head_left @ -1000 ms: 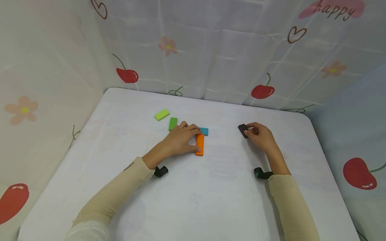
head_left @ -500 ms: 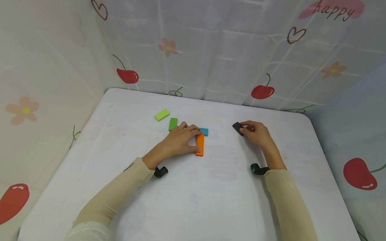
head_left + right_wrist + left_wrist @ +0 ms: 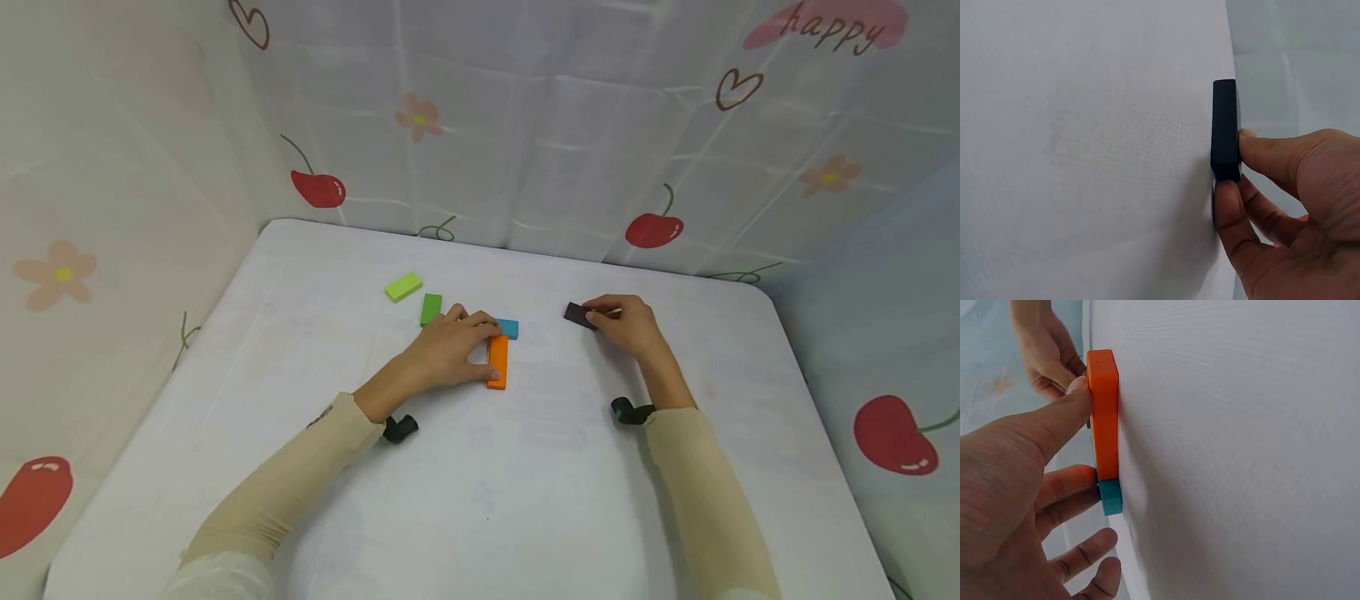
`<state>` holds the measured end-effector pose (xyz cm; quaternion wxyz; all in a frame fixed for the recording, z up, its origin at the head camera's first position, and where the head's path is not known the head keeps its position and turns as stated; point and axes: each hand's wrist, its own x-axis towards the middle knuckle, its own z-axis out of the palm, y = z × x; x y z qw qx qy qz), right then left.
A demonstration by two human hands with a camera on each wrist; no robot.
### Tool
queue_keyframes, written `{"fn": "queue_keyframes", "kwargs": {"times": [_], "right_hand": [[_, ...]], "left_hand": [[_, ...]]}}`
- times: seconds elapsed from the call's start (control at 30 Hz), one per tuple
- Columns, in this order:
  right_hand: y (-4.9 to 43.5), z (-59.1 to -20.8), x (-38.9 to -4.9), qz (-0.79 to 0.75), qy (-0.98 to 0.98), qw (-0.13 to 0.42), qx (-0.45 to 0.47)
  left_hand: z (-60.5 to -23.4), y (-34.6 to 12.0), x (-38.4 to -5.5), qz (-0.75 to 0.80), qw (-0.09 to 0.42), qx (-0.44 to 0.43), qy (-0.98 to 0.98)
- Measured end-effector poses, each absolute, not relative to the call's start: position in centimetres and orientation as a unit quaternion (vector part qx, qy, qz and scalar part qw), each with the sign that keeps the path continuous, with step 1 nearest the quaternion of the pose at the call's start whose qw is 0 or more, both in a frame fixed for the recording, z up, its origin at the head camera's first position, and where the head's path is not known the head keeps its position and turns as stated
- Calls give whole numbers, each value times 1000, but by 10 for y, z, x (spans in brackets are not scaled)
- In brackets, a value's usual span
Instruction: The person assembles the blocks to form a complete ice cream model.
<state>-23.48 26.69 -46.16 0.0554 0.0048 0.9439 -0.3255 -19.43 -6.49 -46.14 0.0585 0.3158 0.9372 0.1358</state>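
My left hand [image 3: 450,350] spans an orange block [image 3: 498,363] from its left side, thumb near the front end and index finger at the far end. That far end meets a blue block [image 3: 508,329], forming a corner, and the left wrist view shows the index fingertip right at this joint. The other fingers of that hand are spread beyond it. To the right, my right hand [image 3: 626,323] pinches one end of a black block [image 3: 576,315] between thumb and fingers. In the right wrist view the black block [image 3: 1225,128] points away from the fingertips, close over the table.
Two more blocks lie on the white table [image 3: 510,483] behind the left hand: a light green block [image 3: 403,287] and a darker green block [image 3: 431,308]. A curtain [image 3: 510,158] printed with cherries and flowers hangs behind the table.
My right hand has moved left with the black block, which has turned from steeply slanted to nearly crosswise. The left hand and the blocks by it have stayed in place.
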Motion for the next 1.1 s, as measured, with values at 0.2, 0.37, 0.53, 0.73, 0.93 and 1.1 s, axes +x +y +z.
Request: {"fn": "queue_keyframes", "kwargs": {"times": [0.2, 0.37, 0.53, 0.73, 0.93, 1.1], "right_hand": [[260, -464, -242, -331, 942, 51, 1], [253, -467, -248, -334, 942, 45, -4], [244, -469, -251, -339, 940, 47, -8], [233, -468, -253, -354, 934, 32, -31], [222, -469, -256, -368, 928, 39, -44], [213, -469, -258, -369, 927, 45, -50]], "left_hand": [[-461, -65, -194, 132, 60, 316, 938], [-464, -66, -195, 129, 55, 318, 938], [-464, -67, -194, 131, 55, 319, 937], [-462, -66, -194, 133, 54, 320, 937], [-461, -66, -195, 130, 57, 320, 937], [-461, -65, -195, 128, 58, 318, 937]]}}
